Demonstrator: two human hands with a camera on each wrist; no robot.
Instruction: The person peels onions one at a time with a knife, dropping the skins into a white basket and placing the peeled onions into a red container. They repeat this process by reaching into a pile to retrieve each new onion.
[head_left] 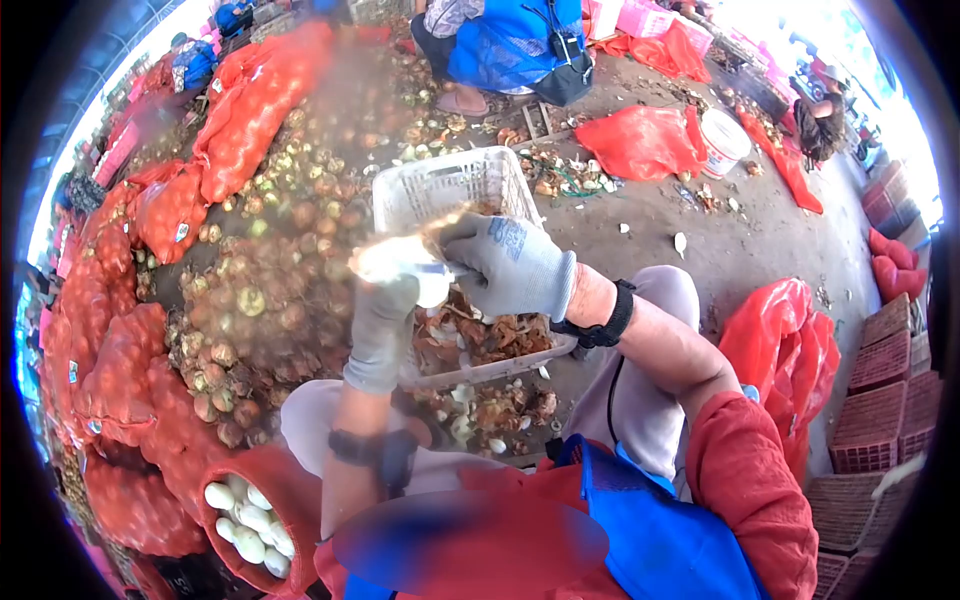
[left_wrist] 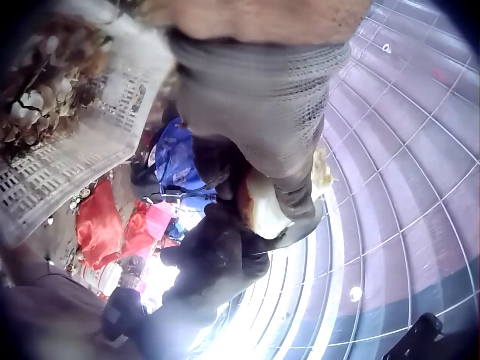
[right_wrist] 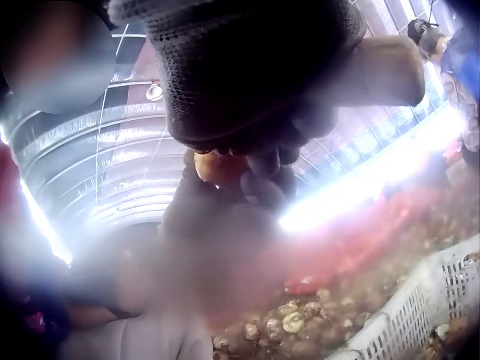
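Hardly legible blue print [head_left: 507, 238] on gloved right hand [head_left: 513, 268]

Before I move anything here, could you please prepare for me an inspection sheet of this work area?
Surface: grey floor, with scattered onion scraps.
Job's things: white onion between the hands; tan handle, probably a knife's; white crate holding onion skins; red bucket of peeled onions.
Clutter: heaped unpeeled onions; crumpled red sack; white pail.
Hands: both gloved; left hand grips the onion, right hand the handle.
Cables: nothing seen.
Surroundings: filled red mesh sacks, stacked crates, another person in blue, arched roof.
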